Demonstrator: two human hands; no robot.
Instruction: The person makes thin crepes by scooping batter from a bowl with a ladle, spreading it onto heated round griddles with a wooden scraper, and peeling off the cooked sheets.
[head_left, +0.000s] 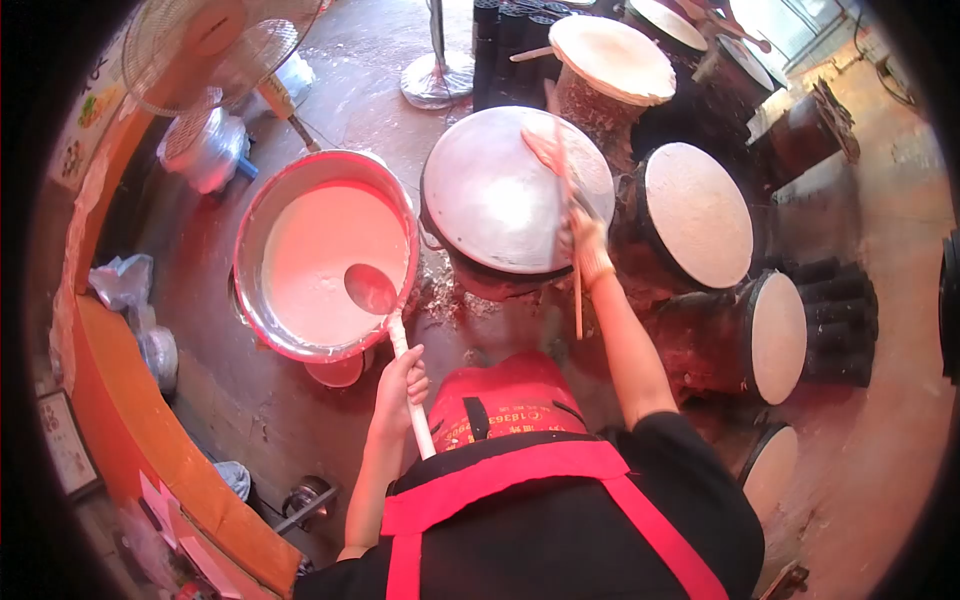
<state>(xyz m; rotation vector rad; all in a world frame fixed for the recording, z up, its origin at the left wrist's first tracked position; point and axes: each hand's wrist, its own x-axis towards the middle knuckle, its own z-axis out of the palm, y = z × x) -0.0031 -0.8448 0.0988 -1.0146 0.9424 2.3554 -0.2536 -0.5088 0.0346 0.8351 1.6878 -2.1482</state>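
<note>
Concrete-looking floor (350, 112) spreads below the head camera I watch through, with a fan (200, 50) at upper left and round, pale-topped stands (700, 215) along the right. I have 2 bare hands in view. On the left, a wide basin (254, 250) holds pinkish liquid (310, 250), and the left hand (402, 377) is wrapped firmly around the long pale handle of a ladle (370, 289), whose bowl sits inside the basin near its lower right rim. Just right of the basin stands a round griddle (490, 190) with a shiny grey top. The right hand (588, 243), blurred, is over its right edge, fingers closed around a thin stick (578, 310); whether that stick touches the top, I cannot tell.
</note>
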